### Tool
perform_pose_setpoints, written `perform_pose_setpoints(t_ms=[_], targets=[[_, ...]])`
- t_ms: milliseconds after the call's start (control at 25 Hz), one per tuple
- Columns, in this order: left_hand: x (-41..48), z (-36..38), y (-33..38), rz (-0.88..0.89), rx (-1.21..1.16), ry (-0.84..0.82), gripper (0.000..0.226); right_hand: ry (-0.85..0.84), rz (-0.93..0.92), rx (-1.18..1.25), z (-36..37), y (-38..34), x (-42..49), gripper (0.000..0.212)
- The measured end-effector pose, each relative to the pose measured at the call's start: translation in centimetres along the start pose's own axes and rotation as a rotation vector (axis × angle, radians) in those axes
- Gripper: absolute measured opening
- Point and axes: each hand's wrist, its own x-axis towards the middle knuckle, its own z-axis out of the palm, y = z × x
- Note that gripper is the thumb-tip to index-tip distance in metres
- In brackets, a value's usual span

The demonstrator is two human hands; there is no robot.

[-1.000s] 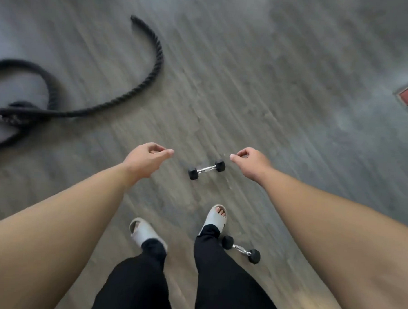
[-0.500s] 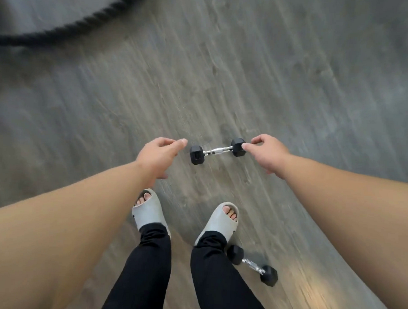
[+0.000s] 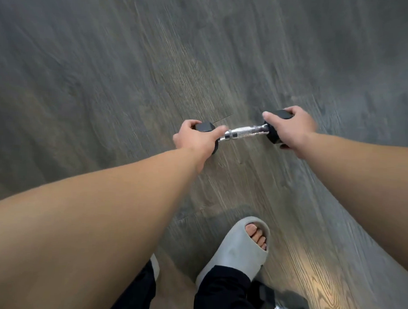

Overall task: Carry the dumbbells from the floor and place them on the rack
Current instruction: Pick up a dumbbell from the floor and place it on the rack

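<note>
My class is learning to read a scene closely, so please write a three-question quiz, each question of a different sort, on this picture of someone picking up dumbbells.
1. True or false: the left hand grips the chrome handle of the dumbbell.
2. Multiple choice: where is the second dumbbell? A) beside the slide sandal, at the frame's bottom edge B) held by the right hand C) on a rack
3. Fill in: both hands hold the dumbbell by its black ____.

Key
1. False: each hand wraps one black end, and the handle is bare.
2. A
3. ends
</note>
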Motion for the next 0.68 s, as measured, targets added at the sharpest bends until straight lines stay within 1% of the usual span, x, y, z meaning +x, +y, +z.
perform_pose_setpoints(t_ms=[80, 200, 320, 400, 560, 680], targets=[[0.5, -0.4, 0.0, 0.020, -0.003, 0.022, 0.052, 0.029, 0.036, 0.080, 0.5, -0.2, 0.0, 0.061], [-1.3, -4.0, 1.5, 0.025, 0.032, 0.048, 0.040, 0.001, 0.093, 0.131, 0.2, -1.7, -3.6, 0.050], [-5.8, -10.5, 4.1, 0.044, 0.081, 0.067, 0.045, -0.064, 0.114, 0.166, -0.4, -5.0, -10.1, 0.055], [-10.9, -16.2, 6.9, 0.039, 0.081, 0.100, 0.046, -0.103, 0.094, 0.175, -1.7, -9.4, -16.1, 0.057], [-23.6, -27.1, 13.2, 0.055, 0.023, 0.153, 0.043, -0.196, -0.009, 0.171, -6.9, -18.5, -28.9, 0.065], [-33.0, -33.3, 17.6, 0.102, -0.053, 0.196, 0.049, -0.233, -0.106, 0.149, -11.7, -24.3, -37.9, 0.069]])
